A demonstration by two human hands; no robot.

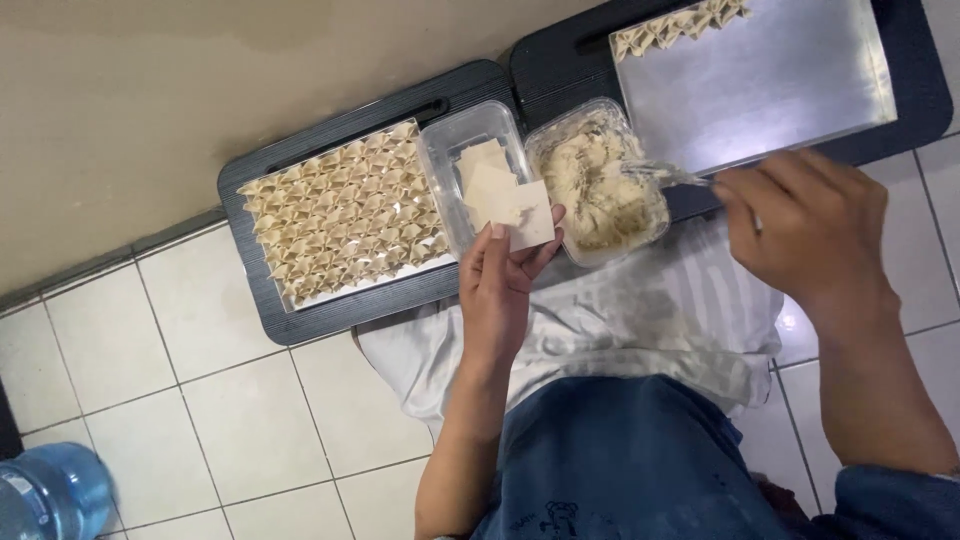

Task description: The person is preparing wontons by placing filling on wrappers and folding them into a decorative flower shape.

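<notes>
Left hand (497, 290) mid-frame cradles a square wrapper (527, 215) on open fingers; our right hand (805, 225) at the right grips a clear spoon (660, 173), its tip in the tub of pale filling (600, 190). We judge we're at the scooping step; next, filling must land mid-wrapper. Folded dumplings (345, 210) fill the tray on the left.
</notes>
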